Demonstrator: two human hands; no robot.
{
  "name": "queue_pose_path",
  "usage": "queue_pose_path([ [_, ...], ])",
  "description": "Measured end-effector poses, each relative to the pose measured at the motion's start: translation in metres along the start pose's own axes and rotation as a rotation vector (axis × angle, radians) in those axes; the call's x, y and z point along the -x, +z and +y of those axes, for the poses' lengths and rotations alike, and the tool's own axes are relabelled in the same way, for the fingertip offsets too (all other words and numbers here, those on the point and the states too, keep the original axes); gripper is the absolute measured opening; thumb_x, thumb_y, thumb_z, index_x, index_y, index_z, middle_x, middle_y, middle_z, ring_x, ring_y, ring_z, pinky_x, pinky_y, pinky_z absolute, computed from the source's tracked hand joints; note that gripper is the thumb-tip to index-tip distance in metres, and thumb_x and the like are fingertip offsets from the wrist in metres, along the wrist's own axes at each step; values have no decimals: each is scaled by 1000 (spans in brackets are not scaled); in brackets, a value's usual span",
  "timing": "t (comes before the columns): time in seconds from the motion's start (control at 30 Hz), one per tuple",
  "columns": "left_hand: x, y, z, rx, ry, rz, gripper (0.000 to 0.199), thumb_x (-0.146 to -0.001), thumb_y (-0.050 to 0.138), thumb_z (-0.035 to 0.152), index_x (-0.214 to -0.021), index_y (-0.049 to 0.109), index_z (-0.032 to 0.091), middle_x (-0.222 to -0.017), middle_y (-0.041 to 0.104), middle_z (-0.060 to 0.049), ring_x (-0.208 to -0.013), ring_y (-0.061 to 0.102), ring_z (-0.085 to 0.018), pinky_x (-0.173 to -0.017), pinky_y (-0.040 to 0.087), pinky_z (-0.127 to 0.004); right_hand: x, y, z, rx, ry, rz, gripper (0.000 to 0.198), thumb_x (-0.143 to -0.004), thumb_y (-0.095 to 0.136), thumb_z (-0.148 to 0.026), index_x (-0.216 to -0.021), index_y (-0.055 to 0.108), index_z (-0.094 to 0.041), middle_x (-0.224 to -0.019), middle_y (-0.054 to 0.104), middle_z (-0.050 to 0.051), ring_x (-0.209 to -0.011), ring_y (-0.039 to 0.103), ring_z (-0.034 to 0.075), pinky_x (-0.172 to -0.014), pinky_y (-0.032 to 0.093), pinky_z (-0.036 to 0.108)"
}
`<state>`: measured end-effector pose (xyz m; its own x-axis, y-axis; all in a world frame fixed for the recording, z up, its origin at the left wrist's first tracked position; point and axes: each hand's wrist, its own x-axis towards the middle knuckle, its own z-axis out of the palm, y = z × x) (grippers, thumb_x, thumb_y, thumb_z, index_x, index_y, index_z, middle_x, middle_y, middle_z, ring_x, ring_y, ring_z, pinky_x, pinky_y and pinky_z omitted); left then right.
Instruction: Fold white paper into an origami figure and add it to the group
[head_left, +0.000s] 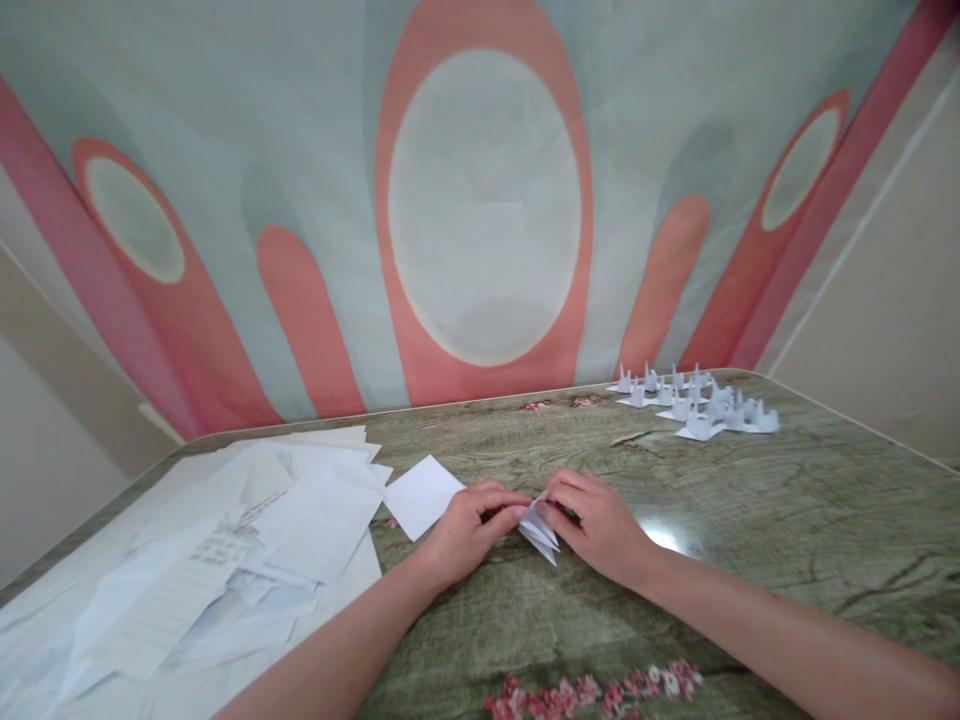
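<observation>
Between my two hands, just above the middle of the table, is a small piece of folded white paper (pixel 541 535) with several pointed layers fanning downward. My left hand (pixel 480 525) pinches its upper left side between thumb and fingers. From the other side, my right hand (pixel 589 520) grips its upper right edge the same way. Left of my left hand lies a flat white paper square (pixel 424 495), one corner close to the paper pile. Part of the folded piece is hidden behind my fingertips.
A spread-out pile of white sheets (pixel 322 520), some printed, covers the table's left side. Several folded white paper figures (pixel 701 425) stand in a group at the back right. The wood-patterned table (pixel 750 560) meets a patterned backdrop (pixel 480 385) behind it.
</observation>
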<state>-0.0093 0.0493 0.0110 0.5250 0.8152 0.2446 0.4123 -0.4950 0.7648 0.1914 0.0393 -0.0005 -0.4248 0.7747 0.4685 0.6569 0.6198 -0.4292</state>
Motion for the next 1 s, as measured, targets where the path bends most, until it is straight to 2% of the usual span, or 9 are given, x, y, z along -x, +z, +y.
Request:
queue_pose_path([
  [0.3, 0, 0, 1, -37, -12, -6, 26, -83, 55, 34, -99, 67, 18, -78, 60, -4, -73, 55, -15, -69, 42, -24, 1, 0, 1, -20, -12, -19, 14, -87, 49, -24, -84, 61, -20, -82, 58, 3, -76, 54, 15, -71, 40, 28],
  [0.63, 2, 1, 3, -40, -5, 10, 24, -82, 56, 33, -98, 67, 20, -82, 61, -4, -75, 56, -15, -69, 44, -24, 2, 0, 1, -102, -11, -34, 18, -88, 47, -27, -83, 62, -20, -80, 57, 4, -72, 54, 15, -68, 44, 27],
  [1.0, 1, -3, 6, 35, 29, -80, 24, -85, 53, 29, -101, 67, 18, -88, 63, -5, -83, 58, -16, -77, 44, -25, 2, 1, 0, -71, 12, -44, 21, -88, 47, -29, -79, 63, -19, -77, 57, 3, -71, 54, 14, -67, 43, 26],
])
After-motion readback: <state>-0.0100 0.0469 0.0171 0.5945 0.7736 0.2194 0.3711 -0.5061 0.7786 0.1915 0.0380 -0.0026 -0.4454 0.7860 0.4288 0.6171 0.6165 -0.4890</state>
